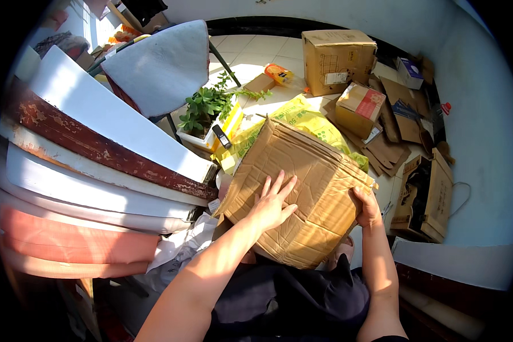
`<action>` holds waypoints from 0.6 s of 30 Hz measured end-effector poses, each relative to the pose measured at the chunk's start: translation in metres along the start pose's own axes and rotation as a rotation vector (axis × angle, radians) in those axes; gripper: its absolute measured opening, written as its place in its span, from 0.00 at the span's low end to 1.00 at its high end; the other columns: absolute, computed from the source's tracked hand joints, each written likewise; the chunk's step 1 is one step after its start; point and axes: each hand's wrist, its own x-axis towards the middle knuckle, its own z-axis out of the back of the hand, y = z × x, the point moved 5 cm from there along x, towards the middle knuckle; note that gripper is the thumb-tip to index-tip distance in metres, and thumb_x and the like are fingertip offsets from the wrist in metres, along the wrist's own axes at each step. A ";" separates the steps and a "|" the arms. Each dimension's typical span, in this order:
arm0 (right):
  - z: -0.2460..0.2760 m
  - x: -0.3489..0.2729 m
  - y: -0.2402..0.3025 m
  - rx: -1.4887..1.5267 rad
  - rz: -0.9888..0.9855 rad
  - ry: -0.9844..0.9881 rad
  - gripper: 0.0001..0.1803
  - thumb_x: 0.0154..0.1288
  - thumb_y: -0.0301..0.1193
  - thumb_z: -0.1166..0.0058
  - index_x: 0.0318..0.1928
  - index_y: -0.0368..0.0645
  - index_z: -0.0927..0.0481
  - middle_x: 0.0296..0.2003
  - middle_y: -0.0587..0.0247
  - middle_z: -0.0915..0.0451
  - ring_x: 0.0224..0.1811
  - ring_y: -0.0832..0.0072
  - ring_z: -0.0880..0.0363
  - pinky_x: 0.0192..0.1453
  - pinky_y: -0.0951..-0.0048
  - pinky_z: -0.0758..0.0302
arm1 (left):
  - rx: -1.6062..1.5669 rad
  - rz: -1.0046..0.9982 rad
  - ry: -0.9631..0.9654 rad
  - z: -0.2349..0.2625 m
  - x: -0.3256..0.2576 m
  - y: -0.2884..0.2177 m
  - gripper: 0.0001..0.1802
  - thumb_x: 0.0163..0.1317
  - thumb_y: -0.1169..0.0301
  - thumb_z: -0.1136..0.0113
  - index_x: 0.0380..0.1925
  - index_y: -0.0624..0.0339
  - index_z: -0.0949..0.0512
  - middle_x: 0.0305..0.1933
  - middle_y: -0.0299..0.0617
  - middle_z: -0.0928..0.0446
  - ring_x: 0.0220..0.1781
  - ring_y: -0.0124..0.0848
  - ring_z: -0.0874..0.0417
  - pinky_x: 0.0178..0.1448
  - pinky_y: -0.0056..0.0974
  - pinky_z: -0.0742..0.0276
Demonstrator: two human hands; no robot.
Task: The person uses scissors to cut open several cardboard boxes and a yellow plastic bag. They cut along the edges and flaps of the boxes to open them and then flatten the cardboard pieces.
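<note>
A creased brown cardboard box, partly flattened, tilts in front of my lap. My left hand lies flat on its broad face, fingers spread. At the box's right edge, my right hand grips the cardboard, with the thumb on the near face and the other fingers curled behind it, mostly hidden. Beneath and behind the box, a yellow plastic sheet with green print spreads over the tiles.
Farther back stand a large carton and a smaller carton on flattened cardboard. A potted plant and a cloth-covered chair are left. An open wooden box sits right, and stacked boards flank my left.
</note>
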 end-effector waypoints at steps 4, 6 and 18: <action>0.027 -0.034 0.039 -0.185 -0.019 -0.061 0.30 0.58 0.33 0.40 0.59 0.36 0.32 0.54 0.58 0.25 0.55 0.68 0.26 0.59 0.68 0.30 | 0.125 0.049 0.088 -0.022 0.020 -0.029 0.42 0.60 0.54 0.41 0.71 0.31 0.53 0.77 0.39 0.67 0.76 0.55 0.65 0.67 0.74 0.53; 0.031 -0.042 0.046 -0.271 0.021 0.005 0.33 0.63 0.41 0.47 0.63 0.35 0.36 0.58 0.57 0.29 0.61 0.66 0.31 0.64 0.66 0.37 | 0.160 0.053 0.102 -0.034 0.033 -0.027 0.43 0.60 0.53 0.41 0.71 0.30 0.53 0.77 0.38 0.67 0.76 0.54 0.65 0.67 0.74 0.53; -0.014 0.026 0.050 -0.027 -0.023 0.421 0.37 0.69 0.56 0.63 0.65 0.38 0.38 0.64 0.59 0.34 0.67 0.67 0.38 0.69 0.61 0.44 | -0.235 -0.152 -0.002 0.019 0.064 0.052 0.40 0.63 0.53 0.46 0.71 0.48 0.50 0.77 0.42 0.60 0.78 0.45 0.65 0.75 0.54 0.61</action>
